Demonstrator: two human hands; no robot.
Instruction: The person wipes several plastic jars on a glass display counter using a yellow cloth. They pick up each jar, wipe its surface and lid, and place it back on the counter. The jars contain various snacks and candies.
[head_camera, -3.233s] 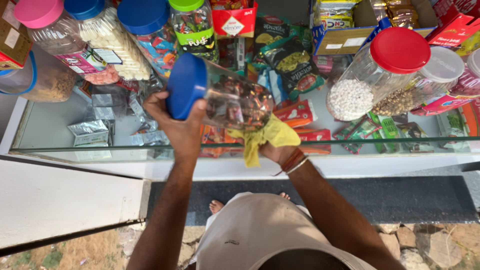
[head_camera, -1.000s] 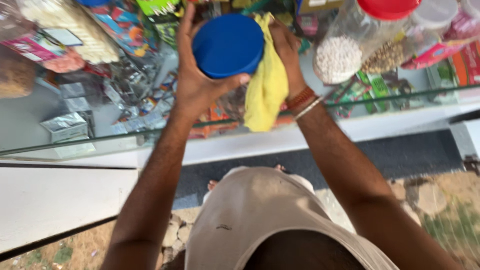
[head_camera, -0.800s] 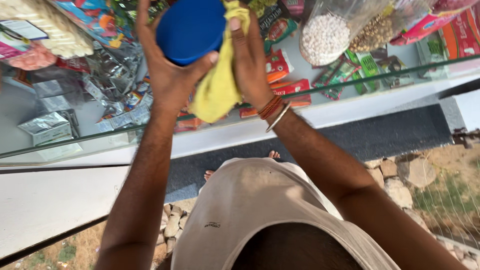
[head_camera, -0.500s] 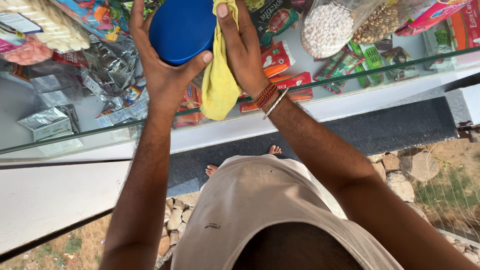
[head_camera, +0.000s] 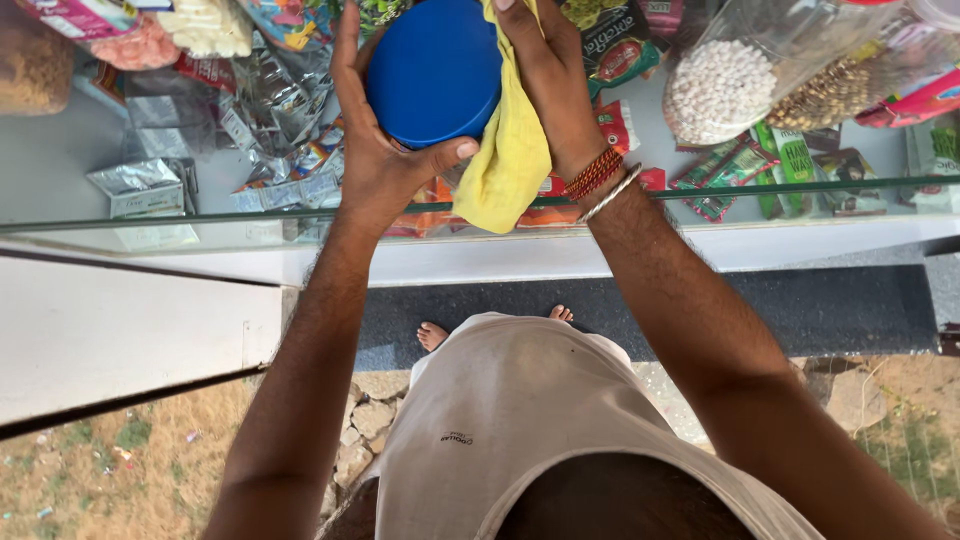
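Note:
My left hand (head_camera: 375, 150) grips a jar by its round blue lid (head_camera: 435, 70), held up over the glass counter (head_camera: 250, 222) with the lid facing me. My right hand (head_camera: 545, 75) presses a yellow cloth (head_camera: 510, 165) against the right side of the jar; the cloth hangs down past the lid. Red thread bands and a metal bangle (head_camera: 600, 185) circle my right wrist. The jar's body is hidden behind the lid and my hands.
Under the glass lie silver packets (head_camera: 150, 190) and colourful snack packets (head_camera: 780, 165). Clear jars of white balls (head_camera: 720, 90) and brown nuts (head_camera: 830, 90) stand at the right, other jars at the upper left. My bare feet (head_camera: 432, 335) stand on a dark mat.
The jar has come up from lying on the counter to being held close with the lid towards me. My right hand has slid the cloth along its right side.

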